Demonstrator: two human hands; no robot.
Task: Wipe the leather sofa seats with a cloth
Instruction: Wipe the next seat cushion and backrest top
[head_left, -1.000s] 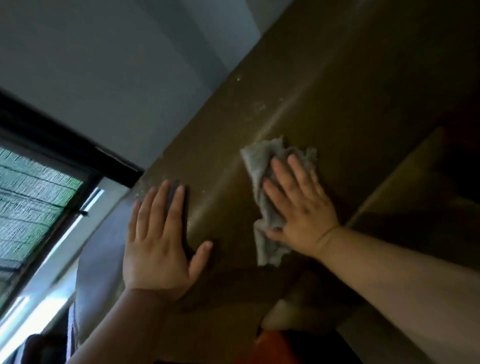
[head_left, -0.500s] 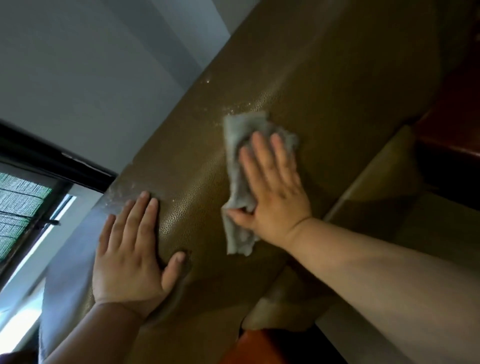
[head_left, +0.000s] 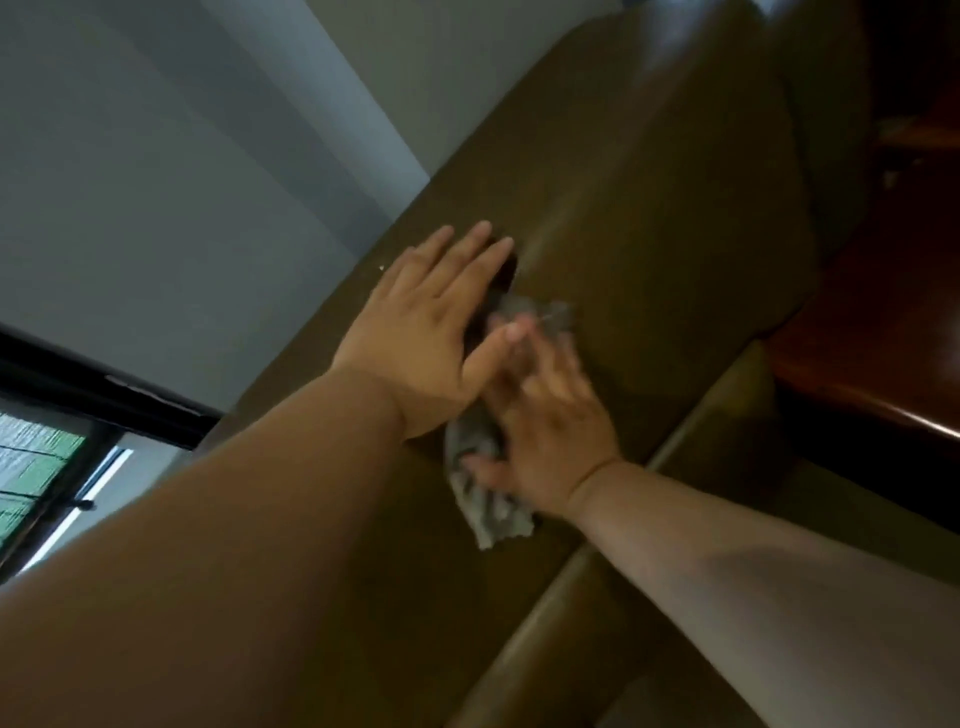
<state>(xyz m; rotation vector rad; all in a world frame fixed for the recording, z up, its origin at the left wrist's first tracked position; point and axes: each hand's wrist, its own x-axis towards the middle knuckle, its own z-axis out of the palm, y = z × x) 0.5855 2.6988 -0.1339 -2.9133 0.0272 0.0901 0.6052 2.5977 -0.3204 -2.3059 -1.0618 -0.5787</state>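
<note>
The crumpled grey cloth (head_left: 480, 483) lies on the rounded top of the olive-brown leather sofa (head_left: 649, 197), pinned under the right hand (head_left: 550, 431), whose fingers spread flat over it while the thumb tucks against its lower edge; that grip looks like a pressing hold rather than a closed fist, probably so the palm spreads pressure across the leather. The left hand (head_left: 421, 332) rests flat and open on the sofa just beside, its thumb overlapping the blurred right fingers, seemingly bracing the body while leaning in. Beyond are a pale grey wall (head_left: 182, 156), a dark-framed window (head_left: 47, 467) and reddish wooden trim (head_left: 857, 374). No brand, label or writing is readable anywhere.
</note>
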